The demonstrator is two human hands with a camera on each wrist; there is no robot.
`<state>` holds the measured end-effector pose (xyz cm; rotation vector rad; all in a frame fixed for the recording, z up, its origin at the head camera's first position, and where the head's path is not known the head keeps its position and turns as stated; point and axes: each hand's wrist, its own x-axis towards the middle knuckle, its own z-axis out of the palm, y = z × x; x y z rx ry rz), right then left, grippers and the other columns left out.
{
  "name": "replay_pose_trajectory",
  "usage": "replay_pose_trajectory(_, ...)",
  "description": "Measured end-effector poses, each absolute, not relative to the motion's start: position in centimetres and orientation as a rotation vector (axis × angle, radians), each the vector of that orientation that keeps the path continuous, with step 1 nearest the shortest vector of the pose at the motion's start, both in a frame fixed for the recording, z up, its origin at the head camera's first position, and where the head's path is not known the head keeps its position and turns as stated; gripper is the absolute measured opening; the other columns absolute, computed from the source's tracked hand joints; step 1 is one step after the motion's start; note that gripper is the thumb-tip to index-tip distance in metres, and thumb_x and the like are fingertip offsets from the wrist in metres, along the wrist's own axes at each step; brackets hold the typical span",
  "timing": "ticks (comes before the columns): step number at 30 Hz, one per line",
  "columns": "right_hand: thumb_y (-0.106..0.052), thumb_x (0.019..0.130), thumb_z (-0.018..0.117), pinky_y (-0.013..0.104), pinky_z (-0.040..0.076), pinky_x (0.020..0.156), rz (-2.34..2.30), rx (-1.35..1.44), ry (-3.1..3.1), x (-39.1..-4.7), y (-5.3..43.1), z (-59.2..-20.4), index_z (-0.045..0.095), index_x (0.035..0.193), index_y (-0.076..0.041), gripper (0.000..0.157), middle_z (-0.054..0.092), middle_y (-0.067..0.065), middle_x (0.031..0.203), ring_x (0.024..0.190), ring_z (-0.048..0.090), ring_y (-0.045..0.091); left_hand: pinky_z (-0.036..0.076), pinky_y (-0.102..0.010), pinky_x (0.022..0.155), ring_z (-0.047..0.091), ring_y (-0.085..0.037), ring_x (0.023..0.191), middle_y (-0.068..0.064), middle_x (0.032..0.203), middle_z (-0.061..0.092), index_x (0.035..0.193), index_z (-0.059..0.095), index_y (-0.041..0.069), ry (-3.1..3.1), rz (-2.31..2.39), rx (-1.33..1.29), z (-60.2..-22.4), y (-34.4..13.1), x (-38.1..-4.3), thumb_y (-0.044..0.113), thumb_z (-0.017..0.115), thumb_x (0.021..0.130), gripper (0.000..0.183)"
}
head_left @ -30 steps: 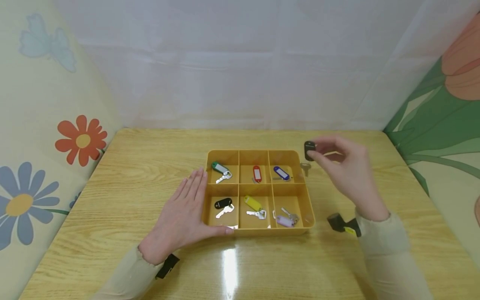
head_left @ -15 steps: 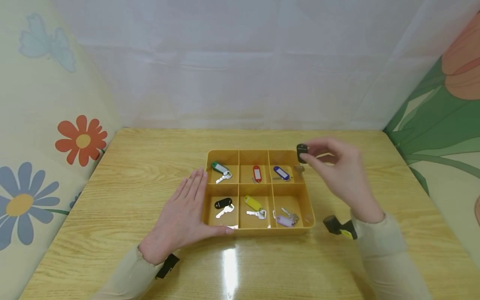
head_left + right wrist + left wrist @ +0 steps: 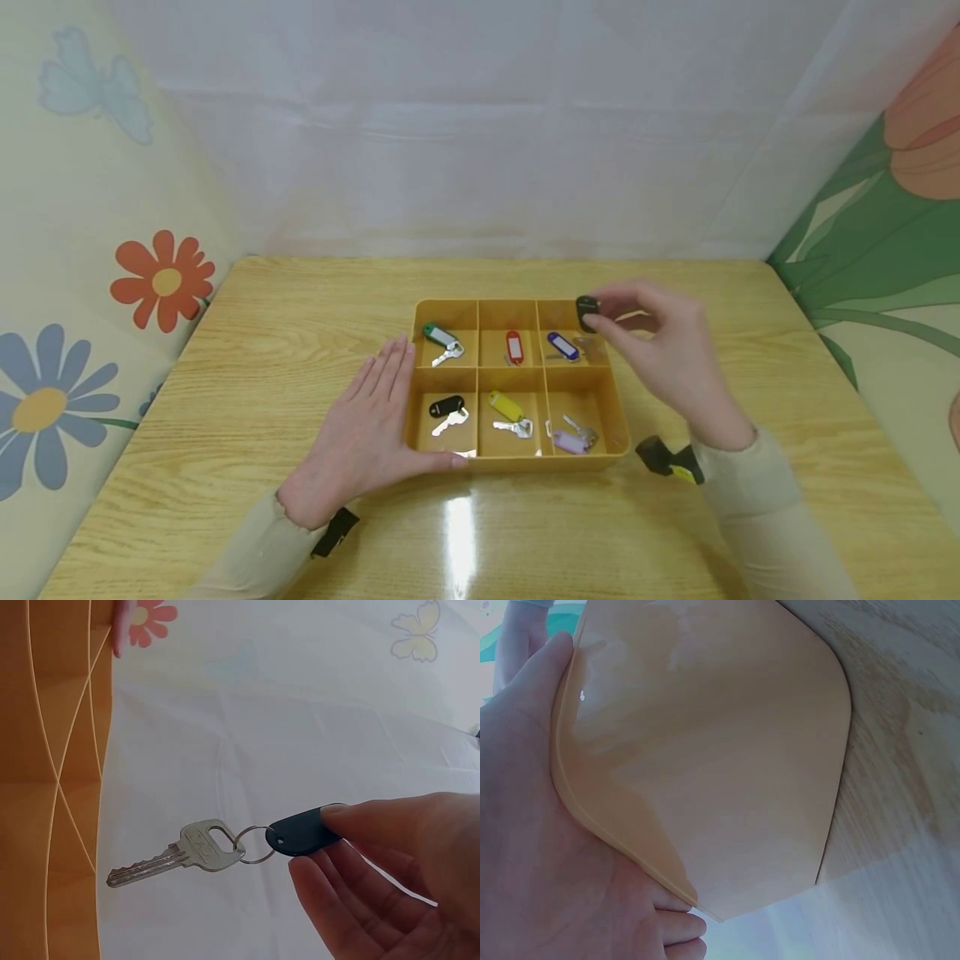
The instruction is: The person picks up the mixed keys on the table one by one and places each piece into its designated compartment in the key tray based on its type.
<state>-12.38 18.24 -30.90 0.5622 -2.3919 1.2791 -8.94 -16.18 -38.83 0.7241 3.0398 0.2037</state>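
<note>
My right hand (image 3: 667, 354) pinches a dark key tag (image 3: 587, 313) between thumb and fingers, above the back right compartment of a yellow divided box (image 3: 517, 463). From the tag's ring hangs a silver key (image 3: 206, 847), plain in the right wrist view. Along the box's left side lies my left hand (image 3: 367, 442), fingers straight, its thumb at the front rim. Tagged keys lie in the compartments: green tag (image 3: 439, 335), red tag (image 3: 513, 347) and blue tag (image 3: 562, 346) at the back; black tag (image 3: 447, 407), yellow tag (image 3: 507, 406) and lilac tag (image 3: 571, 442) in front.
The box stands on a wood-grain table (image 3: 285, 333). White cloth (image 3: 465, 167) hangs behind it, and flower-printed panels (image 3: 60, 250) flank both sides. Dark straps with small devices (image 3: 667, 460) sit at the wrists.
My right hand has carried the dark tag and key leftward and slightly down, from beside the box to over its back right compartment. The left hand and box stay still.
</note>
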Motion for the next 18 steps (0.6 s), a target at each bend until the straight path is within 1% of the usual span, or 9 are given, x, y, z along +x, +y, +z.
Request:
replay_pose_trajectory(8,0.003,0.086,0.081,0.026,0.061,0.071,1.285,0.611,-2.397,-12.2,17.6,-30.8,0.075,0.108,-0.004,0.024,0.073,-0.001,0.098,0.086,0.068,0.012,0.009,-0.046,0.124,0.001,-0.033,0.154,-0.018,0.167,-0.007,0.16,-0.003,-0.001,3.035,0.198,0.724,-38.7,-16.1,-8.9,0.102,0.036,0.068,0.145)
replay_pose_trajectory(13,0.003,0.086,0.08,0.027,0.061,0.071,1.299,0.639,-2.391,-12.2,17.3,-30.8,0.075,0.108,-0.005,0.024,0.073,-0.002,0.098,0.086,0.068,0.012,0.008,-0.046,0.124,0.001,-0.033,0.154,-0.018,0.167,-0.007,0.16,-0.004,-0.001,3.029,0.198,0.719,-38.7,-16.1,-8.9,0.102,0.036,0.068,0.144)
replay_pose_trajectory(18,0.003,0.086,0.08,0.028,0.061,0.071,1.312,0.662,-2.375,-12.3,17.1,-30.9,0.076,0.107,-0.005,0.024,0.074,-0.002,0.098,0.086,0.068,0.013,0.008,-0.046,0.124,-0.001,-0.032,0.154,-0.017,0.167,-0.007,0.161,0.0,-0.003,3.029,0.205,0.716,-38.7,-16.2,-8.9,0.102,0.036,0.067,0.145)
